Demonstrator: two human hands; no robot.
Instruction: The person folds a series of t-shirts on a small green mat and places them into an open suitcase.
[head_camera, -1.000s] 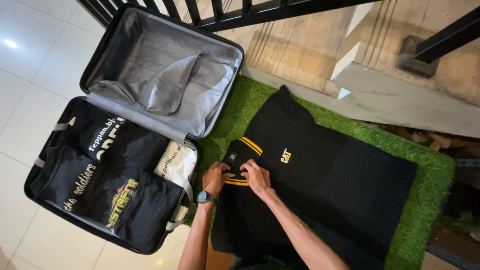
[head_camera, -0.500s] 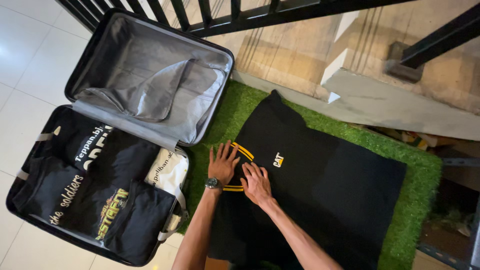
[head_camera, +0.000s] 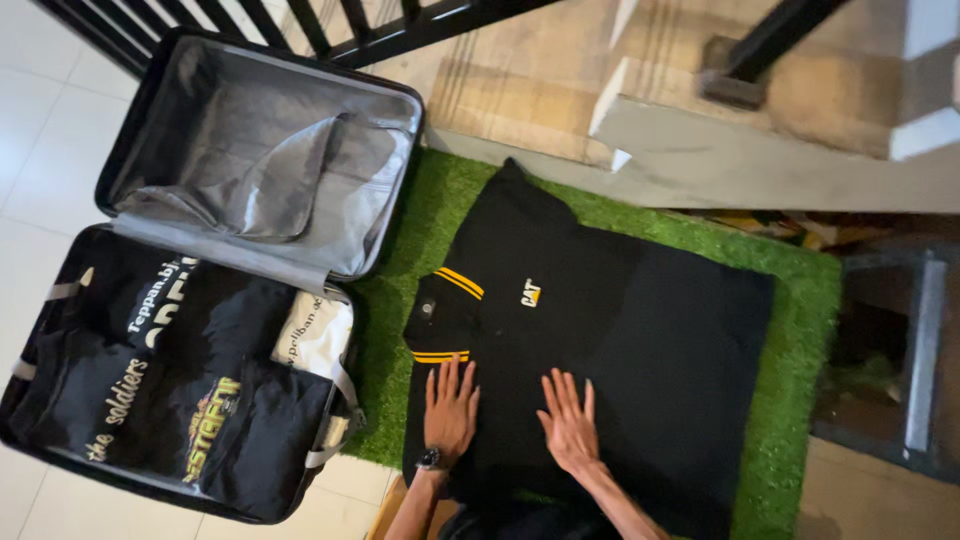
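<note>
Over on the left, the black hard-shell suitcase (head_camera: 100, 200) lies open flat on the white tiled floor (head_camera: 30, 120), grey lining slack in the lid, the lower half already stacked with folded black printed T-shirts (head_camera: 170, 390) and a white garment (head_camera: 318, 335) tucked at the edge. Next to it, on the green artificial-grass mat (head_camera: 800, 330), the black polo shirt (head_camera: 600, 340) is spread out face up, collar with its yellow stripes toward the suitcase, a small yellow logo on the chest. Now the hands: the left hand (head_camera: 450, 412), a wristwatch (head_camera: 430, 459) on it, presses flat on the near side of the shirt just below the collar, fingers spread and gripping nothing. Just beside it, the right hand (head_camera: 570, 423) lies flat too, palm down, fingers apart, closed on nothing. By my reckoning the shirt is laid out and smoothed but not yet folded, and not yet in the case. Behind, black railing bars (head_camera: 340, 30) and a concrete step (head_camera: 740, 160).
</note>
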